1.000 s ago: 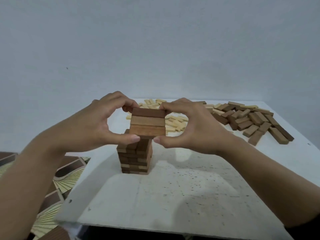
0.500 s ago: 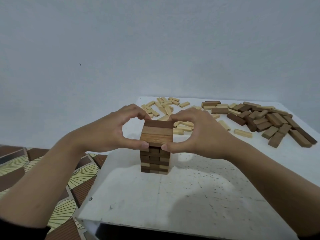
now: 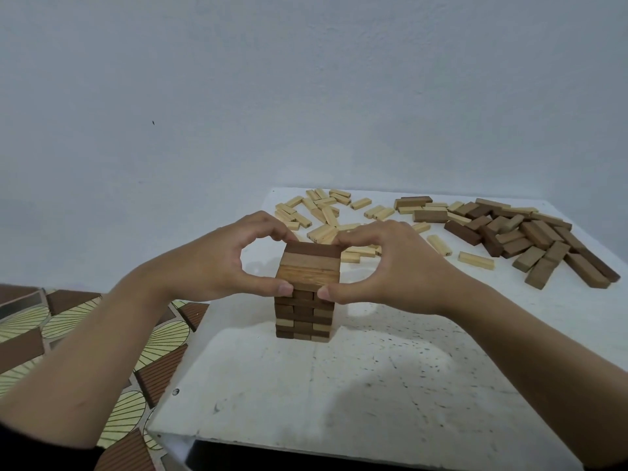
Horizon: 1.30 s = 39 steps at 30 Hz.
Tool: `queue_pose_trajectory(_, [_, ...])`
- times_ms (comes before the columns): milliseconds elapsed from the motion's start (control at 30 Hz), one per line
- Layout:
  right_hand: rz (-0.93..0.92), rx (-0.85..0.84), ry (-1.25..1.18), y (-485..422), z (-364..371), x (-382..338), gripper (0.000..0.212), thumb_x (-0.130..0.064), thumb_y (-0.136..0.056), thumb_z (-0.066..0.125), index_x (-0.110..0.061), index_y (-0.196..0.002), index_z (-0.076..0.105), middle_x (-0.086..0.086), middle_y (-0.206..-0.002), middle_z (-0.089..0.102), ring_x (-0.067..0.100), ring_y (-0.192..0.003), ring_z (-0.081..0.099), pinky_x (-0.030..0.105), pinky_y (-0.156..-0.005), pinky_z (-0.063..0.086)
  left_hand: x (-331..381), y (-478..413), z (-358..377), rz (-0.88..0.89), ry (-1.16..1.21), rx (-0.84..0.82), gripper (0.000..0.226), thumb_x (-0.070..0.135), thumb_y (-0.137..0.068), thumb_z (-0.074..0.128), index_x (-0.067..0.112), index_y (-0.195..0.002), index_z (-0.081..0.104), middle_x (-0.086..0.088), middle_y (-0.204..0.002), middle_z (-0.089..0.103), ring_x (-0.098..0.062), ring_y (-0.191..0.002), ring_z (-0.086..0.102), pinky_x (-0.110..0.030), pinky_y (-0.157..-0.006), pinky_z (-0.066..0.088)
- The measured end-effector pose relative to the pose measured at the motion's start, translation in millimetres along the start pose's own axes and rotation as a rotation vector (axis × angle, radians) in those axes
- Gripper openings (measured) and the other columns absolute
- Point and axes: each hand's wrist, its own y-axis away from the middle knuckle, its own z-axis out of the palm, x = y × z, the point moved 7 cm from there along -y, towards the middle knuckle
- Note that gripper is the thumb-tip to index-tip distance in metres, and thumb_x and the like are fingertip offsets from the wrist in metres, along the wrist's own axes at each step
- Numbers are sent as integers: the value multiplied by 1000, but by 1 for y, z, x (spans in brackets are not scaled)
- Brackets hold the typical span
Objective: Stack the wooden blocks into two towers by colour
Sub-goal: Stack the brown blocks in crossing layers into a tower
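Observation:
A tower of brown wooden blocks point(image 3: 303, 316) stands near the middle of the white table point(image 3: 339, 396). Its top layer point(image 3: 311, 265) is three brown blocks side by side, lying on the tower. My left hand point(image 3: 217, 263) pinches that layer's left end between thumb and fingers. My right hand point(image 3: 384, 266) pinches its right end the same way. Loose pale blocks point(image 3: 326, 212) lie scattered at the back of the table. Loose brown blocks point(image 3: 530, 236) are heaped at the back right.
The table's left edge runs close to the tower, with a patterned floor point(image 3: 85, 334) below it. A plain wall point(image 3: 306, 96) rises behind the table. A single pale block point(image 3: 475, 260) lies apart, right of my right hand.
Both hands have lowered the three-block layer onto the tower, where it now rests. The camera view has shifted, so the tower sits further right in the frame.

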Motion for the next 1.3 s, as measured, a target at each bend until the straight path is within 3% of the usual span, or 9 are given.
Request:
queue_pose_trajectory(233, [-12, 18, 2, 4, -4, -5, 68, -67, -62, 83, -35, -121, 71, -23, -128, 64, 5, -127, 51, 44, -114, 37, 1, 1, 1, -19, 35, 12, 58, 53, -72, 79, 44, -125, 57, 25, -131, 49, 9, -129, 41, -4, -94, 29])
queue_pose_trajectory(567, [-59, 41, -34, 5, -2, -5, 62, -73, -61, 81, -37, -112, 75, -29, -108, 70, -4, -111, 59, 40, -105, 45, 2, 2, -1, -4, 34, 19, 58, 54, -71, 79, 47, -125, 58, 29, -126, 50, 10, -128, 42, 3, -91, 27])
queue_pose_trajectory(767, [2, 90, -146, 9, -8, 4, 76, -74, -58, 79, -36, -123, 71, -28, -124, 66, -9, -123, 53, 27, -107, 38, 0, 4, -4, 2, 39, 35, 72, 71, -64, 74, 51, -130, 54, 32, -128, 52, 9, -129, 43, -14, -95, 33])
queue_pose_trajectory(867, [18, 111, -323, 9, -10, 14, 58, -67, -76, 70, -34, -123, 72, -26, -111, 72, -11, -113, 59, 23, -102, 40, 0, 6, -5, 10, 91, 67, 70, 71, -67, 70, 50, -132, 54, 29, -129, 56, 5, -129, 47, -22, -97, 34])
queue_pose_trajectory(1000, [57, 165, -471, 11, -8, 36, 20, -33, -99, 60, -25, -105, 78, -16, -101, 76, -5, -101, 65, 7, -86, 44, -2, 9, -1, 10, 274, 130, 72, 86, -76, 54, 42, -134, 58, 16, -125, 64, -3, -127, 54, -22, -97, 43])
queue_pose_trajectory(1067, [81, 167, -487, 12, -2, 48, 17, -18, -99, 59, -22, -104, 75, -11, -95, 77, 0, -99, 67, 9, -87, 46, -4, 11, 4, -15, 363, 194, 63, 81, -86, 45, 41, -131, 63, 10, -123, 67, -6, -124, 58, -21, -96, 45])
queue_pose_trajectory(1133, [89, 127, -445, 12, 8, 57, 18, -10, -96, 62, -23, -104, 73, -10, -92, 77, 0, -96, 69, 15, -85, 49, -12, 13, 12, -76, 444, 240, 55, 71, -94, 39, 39, -129, 67, 3, -126, 67, -12, -122, 60, -37, -101, 48])
queue_pose_trajectory(1200, [85, 72, -379, 10, 19, 62, 17, -11, -93, 68, -23, -103, 73, -12, -91, 77, -3, -92, 69, 9, -75, 47, -21, 14, 23, -159, 534, 263, 61, 72, -93, 39, 32, -129, 69, -2, -128, 68, -20, -122, 62, -52, -108, 45])
queue_pose_trajectory(1300, [69, 39, -276, 6, 35, 67, 16, -19, -87, 77, -25, -101, 74, -15, -90, 75, -6, -89, 67, 1, -69, 41, -27, 14, 41, -275, 573, 274, 58, 66, -101, 37, 25, -124, 72, -1, -121, 73, -21, -118, 66, -53, -111, 43])
